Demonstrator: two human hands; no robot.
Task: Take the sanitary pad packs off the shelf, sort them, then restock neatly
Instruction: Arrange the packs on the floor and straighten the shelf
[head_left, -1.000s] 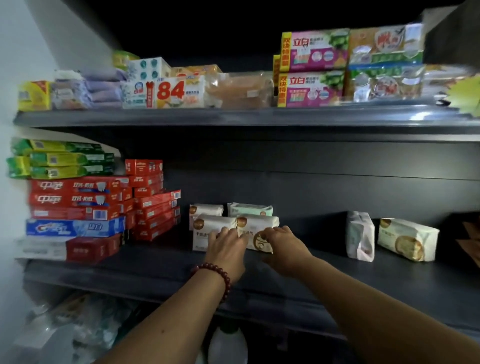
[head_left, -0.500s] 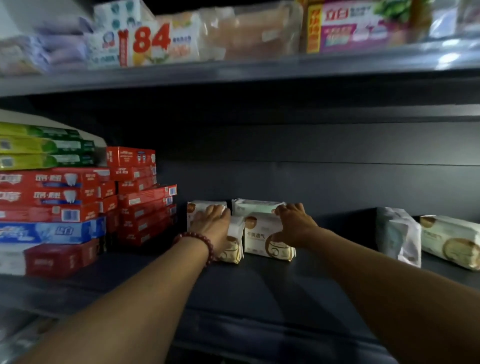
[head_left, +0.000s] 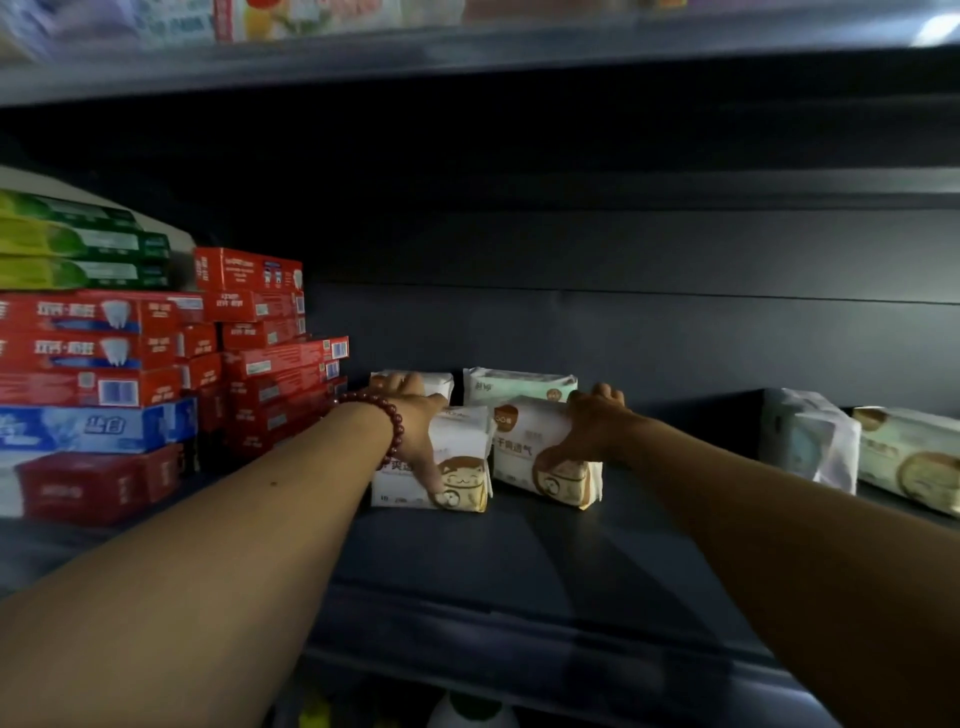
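Shelf (head_left: 519, 561) is dark, smooth metal. Left hand (head_left: 415, 421) grips a soft white pack (head_left: 457, 467); right hand (head_left: 587, 431) grips another pack (head_left: 530, 441). Red boxes (head_left: 270, 358) at nine o'clock.

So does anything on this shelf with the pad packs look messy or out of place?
Yes. At the far right, a crumpled white pack stands on end beside a green-tinted pack lying at an angle, apart from the central group. The left hand and right hand each grip a front pack there.

Both arms outstretched; left hand (head_left: 415, 421) and right hand (head_left: 587, 431) curled, gripping.
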